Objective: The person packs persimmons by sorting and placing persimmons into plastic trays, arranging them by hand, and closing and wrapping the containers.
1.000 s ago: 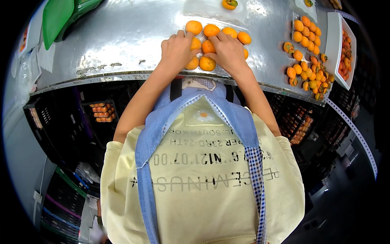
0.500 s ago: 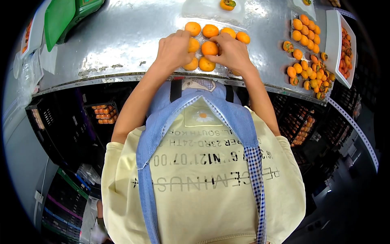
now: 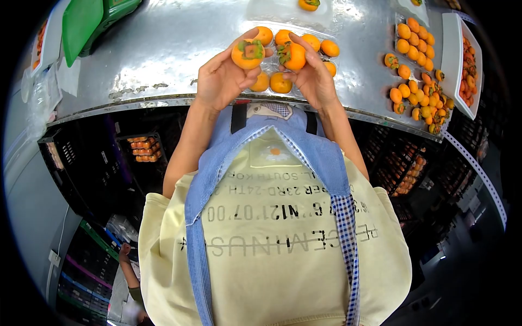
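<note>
Held up over a clear tray is an orange persimmon, its green calyx turned toward me, with my left hand wrapped round it. Beside it, my right hand grips another persimmon whose calyx faces left. The two fruits are close together but apart. Several persimmons sit in the tray below and around my hands, calyxes out of sight. My hands cover part of the tray's middle.
At the right are a filled tray of persimmons, a loose pile and a white crate of fruit. A green container stands at the upper left. One persimmon lies at the top. Another person's arm shows at lower left.
Both hands have lifted a persimmon each out of the tray's middle row and turned them, so the calyxes now show. Another person's arm has come further into view at lower left.
</note>
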